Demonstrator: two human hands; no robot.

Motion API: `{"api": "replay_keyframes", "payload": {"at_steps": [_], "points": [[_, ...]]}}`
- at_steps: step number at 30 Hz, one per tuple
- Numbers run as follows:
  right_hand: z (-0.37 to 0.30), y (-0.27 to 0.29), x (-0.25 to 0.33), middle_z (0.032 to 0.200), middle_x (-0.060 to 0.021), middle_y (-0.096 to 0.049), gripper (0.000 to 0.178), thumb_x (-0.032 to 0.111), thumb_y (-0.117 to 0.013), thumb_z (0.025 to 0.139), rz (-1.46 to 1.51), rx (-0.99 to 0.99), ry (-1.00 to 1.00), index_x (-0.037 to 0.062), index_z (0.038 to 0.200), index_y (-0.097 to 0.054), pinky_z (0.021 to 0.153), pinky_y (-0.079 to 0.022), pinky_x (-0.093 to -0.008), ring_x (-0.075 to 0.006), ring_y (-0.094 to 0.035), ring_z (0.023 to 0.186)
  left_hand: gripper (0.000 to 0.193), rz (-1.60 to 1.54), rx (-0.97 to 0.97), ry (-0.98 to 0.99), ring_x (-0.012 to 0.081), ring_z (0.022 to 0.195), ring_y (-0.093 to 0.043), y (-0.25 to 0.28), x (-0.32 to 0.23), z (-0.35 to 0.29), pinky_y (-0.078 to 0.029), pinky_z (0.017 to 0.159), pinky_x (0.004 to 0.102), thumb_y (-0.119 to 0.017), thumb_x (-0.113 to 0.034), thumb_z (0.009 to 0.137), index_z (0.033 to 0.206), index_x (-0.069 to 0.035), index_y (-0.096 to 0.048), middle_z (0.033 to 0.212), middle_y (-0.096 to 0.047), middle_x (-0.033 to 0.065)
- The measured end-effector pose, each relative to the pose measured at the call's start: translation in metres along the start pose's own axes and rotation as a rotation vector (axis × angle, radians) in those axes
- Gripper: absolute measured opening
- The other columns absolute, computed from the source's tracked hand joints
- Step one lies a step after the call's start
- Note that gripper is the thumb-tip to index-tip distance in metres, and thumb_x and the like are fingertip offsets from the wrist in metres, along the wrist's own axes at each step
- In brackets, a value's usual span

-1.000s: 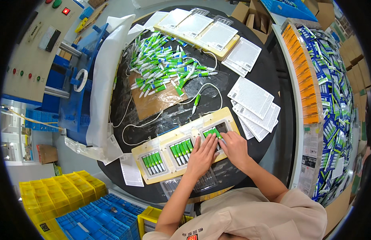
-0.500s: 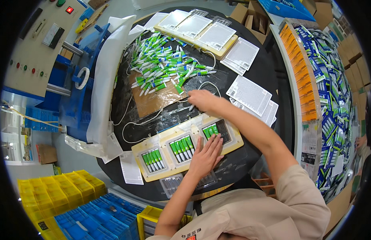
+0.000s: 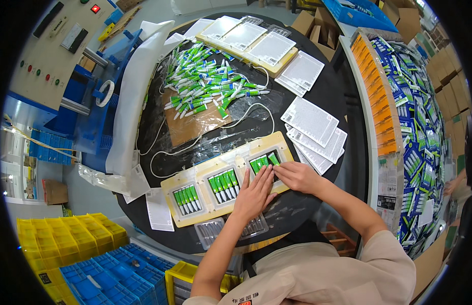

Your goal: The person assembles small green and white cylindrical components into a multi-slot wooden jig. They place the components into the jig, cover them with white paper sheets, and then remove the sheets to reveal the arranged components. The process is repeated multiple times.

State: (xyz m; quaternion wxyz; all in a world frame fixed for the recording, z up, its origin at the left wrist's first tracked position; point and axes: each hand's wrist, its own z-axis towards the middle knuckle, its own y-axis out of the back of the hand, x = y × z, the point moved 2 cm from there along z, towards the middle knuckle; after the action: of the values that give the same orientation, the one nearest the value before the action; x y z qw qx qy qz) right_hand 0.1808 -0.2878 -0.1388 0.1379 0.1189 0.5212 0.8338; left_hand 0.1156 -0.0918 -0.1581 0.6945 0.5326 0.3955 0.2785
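One more green tube (image 3: 274, 158) has been brought across the surface (image 3: 331, 94) to the cream frame's (image 3: 204, 198) right end, by the near edge | hands: right hand (image 3: 298, 177) touching it, pinch untellable; left hand (image 3: 254, 194) laid open over neighbouring tubes (image 3: 258, 163) | row judged nearer full

Bare left hand (image 3: 255, 192): lying palm-down, extending fingers
Bare right hand (image 3: 299, 176): pointing leftward, curling fingers
Bare forearms (image 3: 219, 249): converging

The hands (image 3: 254, 193) hide the lower ends of the tray's (image 3: 201, 188) rightmost green tubes (image 3: 263, 161).
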Motion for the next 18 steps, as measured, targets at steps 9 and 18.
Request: {"api": "replay_keyframes", "payload": {"at_steps": [9, 18], "points": [[0.046, -0.006, -0.087, 0.095, -0.0152, -0.070, 0.016, 0.001, -0.066, 0.083, 0.213, -0.294, -0.523, 0.0024, 0.099, -0.068, 0.072, -0.056, -0.0427, -0.0338, -0.067, 0.082, 0.069, -0.066, 0.004, 0.006, 0.0246, 0.151, -0.031, 0.011, -0.001, 0.006, -0.017, 0.123, 0.0581, -0.062, -0.044, 0.096, 0.150, -0.006, -0.042, 0.162, -0.036, 0.0075], [0.108, -0.084, -0.205, 0.093, -0.0106, -0.062, 0.011, 0.009, -0.069, 0.082, -0.112, -0.029, -0.636, 0.0051, 0.092, -0.071, 0.076, -0.056, -0.0413, -0.0289, -0.062, 0.096, 0.066, -0.025, 0.069, 0.002, 0.0239, 0.151, -0.031, 0.007, 0.004, 0.013, -0.016, 0.123, 0.0586, -0.056, -0.046, 0.099, 0.151, -0.007, -0.044, 0.160, -0.039, 0.0058]]}}
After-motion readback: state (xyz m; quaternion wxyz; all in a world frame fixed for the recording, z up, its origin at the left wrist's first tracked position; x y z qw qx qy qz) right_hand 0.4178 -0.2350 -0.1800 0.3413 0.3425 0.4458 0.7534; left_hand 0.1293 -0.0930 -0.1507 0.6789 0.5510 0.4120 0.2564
